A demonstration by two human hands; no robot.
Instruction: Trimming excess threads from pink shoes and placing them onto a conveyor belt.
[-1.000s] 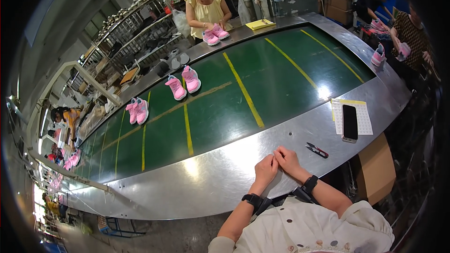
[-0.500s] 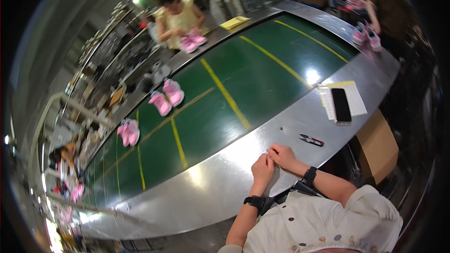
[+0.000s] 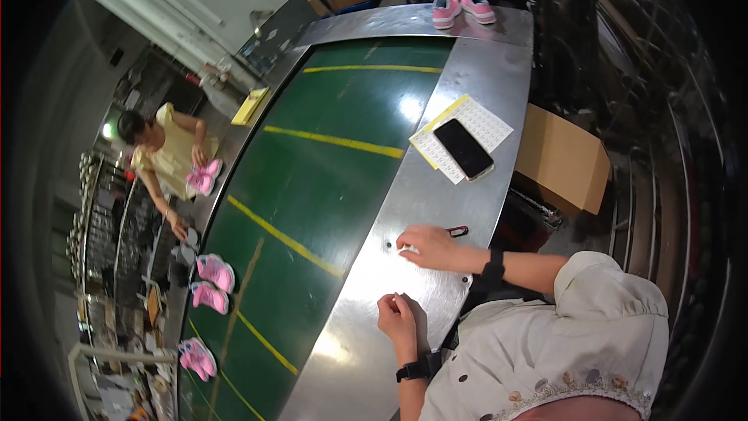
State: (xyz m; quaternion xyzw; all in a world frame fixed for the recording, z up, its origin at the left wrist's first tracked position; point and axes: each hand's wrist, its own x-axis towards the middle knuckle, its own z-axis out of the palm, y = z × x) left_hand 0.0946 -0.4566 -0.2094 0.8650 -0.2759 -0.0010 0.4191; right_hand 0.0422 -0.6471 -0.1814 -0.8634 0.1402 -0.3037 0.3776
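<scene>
My left hand (image 3: pixel 399 322) is closed over the metal edge of the table (image 3: pixel 351 366), thumb and fingers pressed together. If anything is in them, it is too small to make out. Farther off, my right hand (image 3: pixel 431 247) is also closed, its fingertips low over the metal; a tiny whitish bit shows at them, of no clear kind. Just beyond it lies a pair of thread snips (image 3: pixel 460 231), partly hidden by that hand. A small dark speck (image 3: pixel 389 245) sits on the metal near the right fingertips. The two hands are apart.
A black phone (image 3: pixel 464 148) lies on printed label sheets (image 3: pixel 495 121). The green conveyor belt (image 3: pixel 335 179) carries pink shoes (image 3: pixel 212 284). Across it, a person in yellow (image 3: pixel 167 152) handles pink shoes. More pink shoes (image 3: pixel 463 8) stand at the far end. A cardboard box (image 3: pixel 565 160) is at right.
My view has swung right. My hands, together before, have separated, the right moving toward the snips. The person across has reached one hand to grey pieces beside the belt.
</scene>
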